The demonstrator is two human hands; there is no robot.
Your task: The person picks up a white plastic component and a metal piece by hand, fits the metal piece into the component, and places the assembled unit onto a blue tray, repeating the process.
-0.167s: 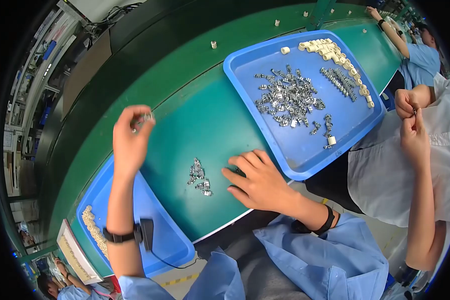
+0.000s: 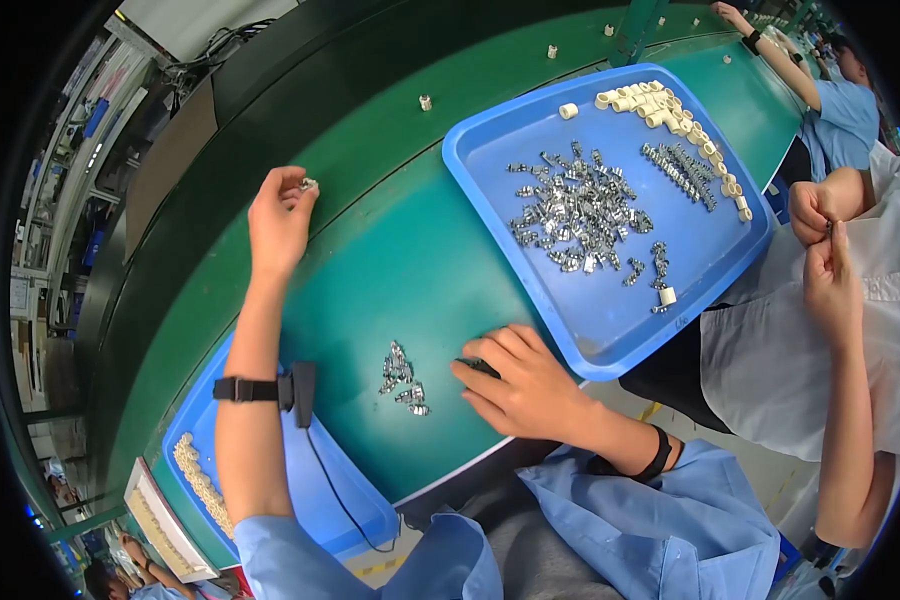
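My left hand [image 2: 280,225] is raised over the far green strip, with thumb and fingers pinched on a small whitish part [image 2: 309,185] that seems to have metal on it. My right hand [image 2: 525,385] rests low at the table's near edge. Its fingers curl round a small dark object [image 2: 483,367], mostly hidden under them. Between the hands, nearer the right, lies a small loose pile of shiny metal clips [image 2: 396,368] on the green table [image 2: 335,300].
A blue tray [image 2: 500,215] on the right holds many metal clips [image 2: 575,205] and cream plastic rings [image 2: 655,105]. Another blue tray [image 2: 315,480], under my left forearm, holds small cream pieces [image 2: 198,475]. Whitish parts [image 2: 425,103] stand along the far strip. A co-worker's hands [image 2: 828,225] are at right.
My left hand has moved away from me with the small part, from the table's far edge out over the strip. My right hand has stayed nearly in place.
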